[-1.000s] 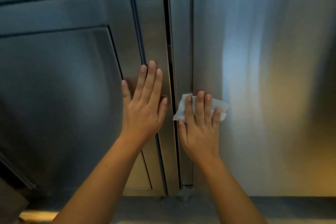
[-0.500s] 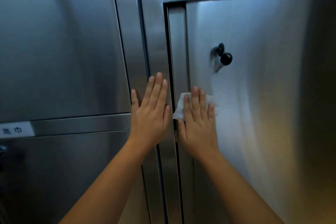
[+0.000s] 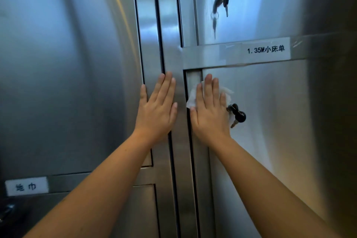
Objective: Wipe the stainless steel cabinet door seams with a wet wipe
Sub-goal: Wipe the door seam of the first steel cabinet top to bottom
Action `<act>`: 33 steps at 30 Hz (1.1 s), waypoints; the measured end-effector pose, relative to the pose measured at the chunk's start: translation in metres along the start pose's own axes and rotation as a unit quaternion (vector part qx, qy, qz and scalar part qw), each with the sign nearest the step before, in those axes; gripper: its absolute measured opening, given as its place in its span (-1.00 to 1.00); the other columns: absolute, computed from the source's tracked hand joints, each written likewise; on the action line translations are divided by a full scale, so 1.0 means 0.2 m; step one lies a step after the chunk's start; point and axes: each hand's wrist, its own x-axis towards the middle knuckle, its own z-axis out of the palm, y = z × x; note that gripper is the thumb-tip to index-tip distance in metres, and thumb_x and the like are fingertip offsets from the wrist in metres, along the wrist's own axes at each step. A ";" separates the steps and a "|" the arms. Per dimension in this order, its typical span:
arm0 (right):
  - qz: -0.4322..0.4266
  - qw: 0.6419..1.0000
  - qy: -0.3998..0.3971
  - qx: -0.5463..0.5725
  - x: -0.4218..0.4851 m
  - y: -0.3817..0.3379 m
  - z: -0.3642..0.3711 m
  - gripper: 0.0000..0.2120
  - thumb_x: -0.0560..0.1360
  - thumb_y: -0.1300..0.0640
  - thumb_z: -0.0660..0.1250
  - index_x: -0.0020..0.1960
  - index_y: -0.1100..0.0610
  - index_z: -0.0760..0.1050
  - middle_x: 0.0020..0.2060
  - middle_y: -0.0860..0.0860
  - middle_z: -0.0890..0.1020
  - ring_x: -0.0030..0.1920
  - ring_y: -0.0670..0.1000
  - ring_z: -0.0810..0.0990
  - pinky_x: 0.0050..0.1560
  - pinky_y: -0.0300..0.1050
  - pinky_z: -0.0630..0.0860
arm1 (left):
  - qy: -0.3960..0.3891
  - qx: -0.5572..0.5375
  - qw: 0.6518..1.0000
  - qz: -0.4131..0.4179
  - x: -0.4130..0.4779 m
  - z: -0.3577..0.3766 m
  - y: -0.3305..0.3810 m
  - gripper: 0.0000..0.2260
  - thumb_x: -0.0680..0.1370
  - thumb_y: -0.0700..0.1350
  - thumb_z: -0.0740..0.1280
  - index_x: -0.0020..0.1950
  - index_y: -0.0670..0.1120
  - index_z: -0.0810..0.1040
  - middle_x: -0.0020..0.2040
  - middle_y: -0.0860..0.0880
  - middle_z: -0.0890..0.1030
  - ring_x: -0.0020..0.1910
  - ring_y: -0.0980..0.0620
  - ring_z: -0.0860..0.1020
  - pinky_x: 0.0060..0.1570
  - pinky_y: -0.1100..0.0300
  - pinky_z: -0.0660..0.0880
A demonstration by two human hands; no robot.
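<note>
step: seam wipe, mid-pass | right hand fingers straight, pressing wet wipe just right of vertical seam | left hand flat, empty, left of seam | next: probably shift wipe onto seam, clear of key right of it

Dim cool light, bluish glare on brushed steel, warm tint lower right, curved wide-angle edges
</note>
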 end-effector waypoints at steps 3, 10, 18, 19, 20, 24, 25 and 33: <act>-0.014 1.000 0.010 -0.012 0.08 0.02 -0.01 -0.39 0.60 0.04 -0.01 0.43 0.13 -0.37 0.35 0.07 -0.44 0.33 0.08 -0.53 0.35 -0.03 -0.47 | 0.024 0.013 0.999 0.019 0.05 0.01 -0.03 -0.50 0.56 -0.04 0.00 0.46 -0.22 0.21 0.47 -0.16 0.22 0.44 -0.09 0.14 0.34 -0.24 0.07; -0.037 0.994 0.080 0.068 0.08 0.02 0.00 -0.41 0.55 -0.01 0.00 0.46 0.13 -0.18 0.43 0.08 -0.24 0.45 0.06 -0.29 0.43 -0.04 -0.33 | 0.072 0.007 0.997 0.022 0.02 0.06 -0.06 -0.50 0.54 -0.06 0.02 0.47 -0.17 0.21 0.48 -0.12 0.22 0.46 -0.03 0.17 0.38 -0.17 0.10; -0.095 0.979 0.116 0.135 0.16 -0.08 -0.01 -0.42 0.51 -0.05 -0.06 0.46 0.14 -0.09 0.43 0.10 -0.17 0.47 0.05 -0.20 0.44 0.03 -0.23 | 0.093 -0.026 0.995 -0.004 0.01 0.05 -0.04 -0.52 0.53 -0.09 0.03 0.45 -0.19 0.25 0.46 -0.14 0.26 0.45 -0.03 0.20 0.38 -0.12 0.08; -0.100 0.982 0.111 0.119 0.16 -0.07 0.00 -0.42 0.52 -0.06 -0.07 0.46 0.14 -0.09 0.44 0.12 -0.16 0.47 0.08 -0.18 0.44 0.03 -0.25 | 0.096 -0.026 0.995 -0.011 0.01 0.05 -0.04 -0.52 0.53 -0.09 0.03 0.44 -0.19 0.26 0.45 -0.14 0.27 0.44 -0.03 0.20 0.38 -0.12 0.08; -0.109 0.983 0.112 0.099 0.16 -0.07 0.01 -0.43 0.52 -0.07 -0.06 0.45 0.15 -0.06 0.44 0.14 -0.12 0.47 0.12 -0.14 0.44 0.05 -0.23 | 0.097 -0.024 0.995 -0.016 0.01 0.04 -0.04 -0.51 0.53 -0.10 0.03 0.44 -0.20 0.27 0.45 -0.14 0.27 0.44 -0.03 0.20 0.38 -0.12 0.09; -0.121 0.979 0.147 0.078 0.14 -0.06 0.04 -0.39 0.53 -0.09 0.03 0.43 0.28 0.06 0.43 0.22 0.04 0.45 0.20 0.03 0.42 0.15 -0.06 | 0.097 -0.016 0.995 -0.015 0.01 0.05 -0.04 -0.51 0.52 -0.10 0.03 0.45 -0.19 0.25 0.46 -0.14 0.27 0.44 -0.04 0.20 0.37 -0.14 0.11; -0.118 0.978 0.155 0.073 0.14 -0.06 0.04 -0.38 0.53 -0.09 0.04 0.42 0.31 0.10 0.42 0.24 0.08 0.44 0.20 0.06 0.42 0.15 -0.03 | 0.098 -0.015 0.995 -0.015 0.01 0.05 -0.04 -0.51 0.52 -0.10 0.03 0.45 -0.19 0.24 0.46 -0.14 0.26 0.44 -0.04 0.20 0.37 -0.15 0.11; -0.123 0.977 0.174 -0.025 0.12 -0.06 0.03 -0.42 0.52 -0.07 0.04 0.36 0.33 0.33 0.35 0.26 0.36 0.37 0.25 0.31 0.31 0.29 0.17 | 0.094 -0.017 0.995 -0.015 0.00 0.05 -0.04 -0.50 0.53 -0.10 0.02 0.46 -0.18 0.20 0.47 -0.12 0.23 0.46 0.02 0.13 0.40 -0.09 0.04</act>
